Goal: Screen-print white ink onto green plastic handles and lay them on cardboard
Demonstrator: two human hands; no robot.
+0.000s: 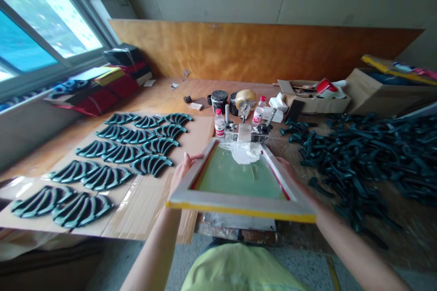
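A screen printing frame (239,207) with yellow tape along its near edge sits in front of me, its far end at a metal hinge clamp (261,137). White ink (245,153) lies on the far part of its green mesh (228,175). A pale flat block (244,132) stands at that far end. My left hand (182,170) grips the frame's left side, fingers at the edge. On the right side my right hand (286,168) holds the frame too, partly hidden by it. Under the near edge, a flat plate (239,222) shows.
Dark green curved plastic parts (123,152) lie in rows on cardboard (136,209) at left. A large heap of similar parts (355,168) covers the right. Behind the frame stand red-capped bottles (219,127), black tubs (219,100) and a tape roll (246,99). Cardboard boxes (375,93) stand back right.
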